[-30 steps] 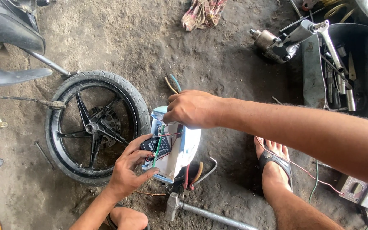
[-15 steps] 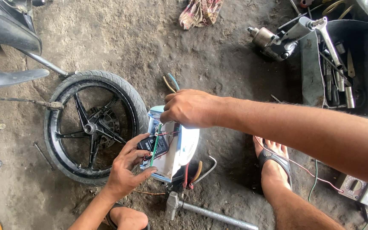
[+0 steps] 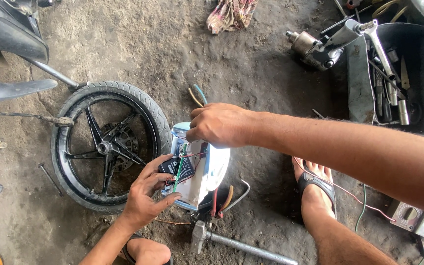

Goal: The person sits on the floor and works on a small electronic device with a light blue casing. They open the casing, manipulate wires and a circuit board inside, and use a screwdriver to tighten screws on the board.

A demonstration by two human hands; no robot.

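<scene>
Left hand [image 3: 145, 194] pinches a small black box [image 3: 176, 168] inside the white housing [image 3: 212, 169]; right hand [image 3: 220, 125] grips its top edge.

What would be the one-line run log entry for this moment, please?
left hand: holds small black part with wires | right hand: rests on top of white housing | nearby: wheel, hammer on dirt floor

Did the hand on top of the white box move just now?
No. The right hand stays on the upper edge of the white box, just as far from the black wheel as before.
</scene>
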